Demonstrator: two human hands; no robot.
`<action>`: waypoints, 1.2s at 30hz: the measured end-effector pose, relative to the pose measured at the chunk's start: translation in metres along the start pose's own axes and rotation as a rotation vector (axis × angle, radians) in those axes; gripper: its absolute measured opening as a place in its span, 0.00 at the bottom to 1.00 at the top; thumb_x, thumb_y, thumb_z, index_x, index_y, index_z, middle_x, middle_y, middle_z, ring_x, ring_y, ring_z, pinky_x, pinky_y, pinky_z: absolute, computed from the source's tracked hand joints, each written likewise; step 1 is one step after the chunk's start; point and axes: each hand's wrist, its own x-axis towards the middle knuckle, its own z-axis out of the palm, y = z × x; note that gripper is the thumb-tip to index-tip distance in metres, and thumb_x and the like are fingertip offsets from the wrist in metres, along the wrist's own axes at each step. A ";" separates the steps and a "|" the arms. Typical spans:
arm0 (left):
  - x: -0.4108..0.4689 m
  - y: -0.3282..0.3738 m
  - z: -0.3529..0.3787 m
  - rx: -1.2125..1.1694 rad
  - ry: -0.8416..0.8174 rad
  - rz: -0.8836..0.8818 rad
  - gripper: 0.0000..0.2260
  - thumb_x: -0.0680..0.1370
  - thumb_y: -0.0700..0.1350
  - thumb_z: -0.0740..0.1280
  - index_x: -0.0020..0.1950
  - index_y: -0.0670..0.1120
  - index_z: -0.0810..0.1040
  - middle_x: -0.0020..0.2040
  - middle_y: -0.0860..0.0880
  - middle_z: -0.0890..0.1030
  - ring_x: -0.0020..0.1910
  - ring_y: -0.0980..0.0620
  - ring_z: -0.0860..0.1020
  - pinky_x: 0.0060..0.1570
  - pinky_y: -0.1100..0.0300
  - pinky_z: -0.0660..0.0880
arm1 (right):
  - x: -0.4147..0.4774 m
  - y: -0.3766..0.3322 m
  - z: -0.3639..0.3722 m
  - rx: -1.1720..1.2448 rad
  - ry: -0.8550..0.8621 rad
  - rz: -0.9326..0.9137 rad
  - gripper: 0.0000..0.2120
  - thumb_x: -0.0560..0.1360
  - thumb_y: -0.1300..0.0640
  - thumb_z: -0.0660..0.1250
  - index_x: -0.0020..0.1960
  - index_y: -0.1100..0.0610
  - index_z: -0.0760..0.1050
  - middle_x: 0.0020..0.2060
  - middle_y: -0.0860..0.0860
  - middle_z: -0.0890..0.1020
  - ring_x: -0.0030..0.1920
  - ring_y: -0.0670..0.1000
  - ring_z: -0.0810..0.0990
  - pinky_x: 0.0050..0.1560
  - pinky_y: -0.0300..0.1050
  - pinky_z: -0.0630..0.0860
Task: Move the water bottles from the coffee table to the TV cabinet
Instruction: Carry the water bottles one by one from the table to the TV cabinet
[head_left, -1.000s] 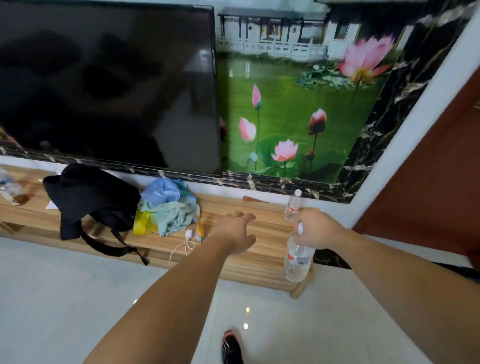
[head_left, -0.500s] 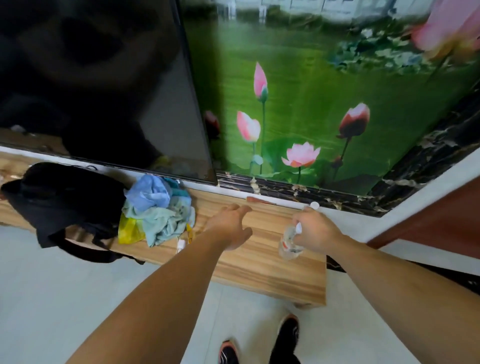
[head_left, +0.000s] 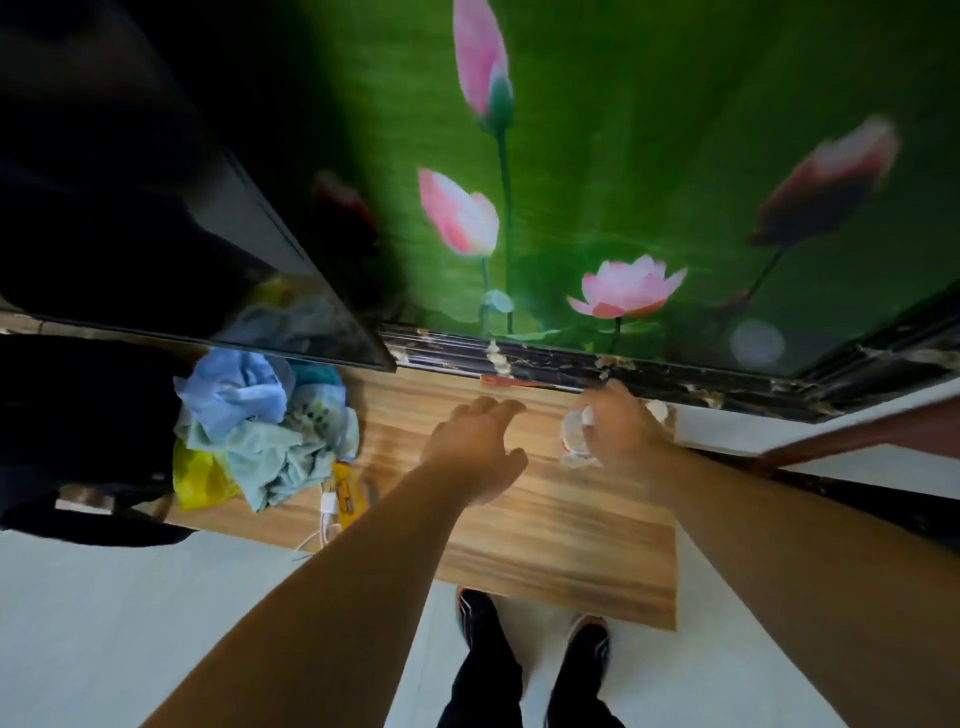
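Gripping a water bottle (head_left: 573, 441) over the TV cabinet (head_left: 561, 545), the right hand (head_left: 621, 434) seems near release, left hand (head_left: 475, 449) open alongside; bottles remaining on the coffee table cannot be seen.

The wooden TV cabinet (head_left: 545, 545) stands on a pale, glossy floor (head_left: 104, 623). At its left end lies a black bag (head_left: 78, 426), and just beside that a heap of blue and teal cloths (head_left: 249, 415) over a yellow plastic bag (head_left: 200, 475). A white charger (head_left: 328, 506) and a yellow packet (head_left: 345, 491) lie close by. A water bottle (head_left: 571, 441) is near the back right corner.
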 end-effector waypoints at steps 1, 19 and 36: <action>0.006 -0.004 0.003 -0.014 -0.006 -0.002 0.26 0.76 0.53 0.63 0.73 0.58 0.61 0.72 0.51 0.66 0.68 0.47 0.66 0.61 0.50 0.68 | 0.011 0.001 0.005 0.008 -0.008 0.013 0.16 0.75 0.65 0.61 0.61 0.57 0.74 0.64 0.57 0.72 0.64 0.59 0.73 0.64 0.50 0.71; 0.031 -0.053 0.021 -0.136 -0.073 -0.089 0.25 0.76 0.52 0.63 0.73 0.56 0.62 0.71 0.50 0.67 0.67 0.47 0.66 0.62 0.51 0.68 | 0.061 0.009 0.035 0.102 -0.107 0.131 0.29 0.74 0.60 0.65 0.74 0.53 0.62 0.71 0.57 0.63 0.64 0.60 0.74 0.61 0.50 0.73; -0.146 -0.028 -0.041 -0.225 0.411 -0.401 0.24 0.75 0.53 0.64 0.71 0.52 0.66 0.68 0.46 0.71 0.65 0.44 0.69 0.61 0.50 0.69 | -0.040 -0.099 -0.065 -0.191 -0.040 -0.495 0.13 0.73 0.51 0.68 0.55 0.53 0.74 0.51 0.53 0.77 0.50 0.57 0.78 0.47 0.46 0.75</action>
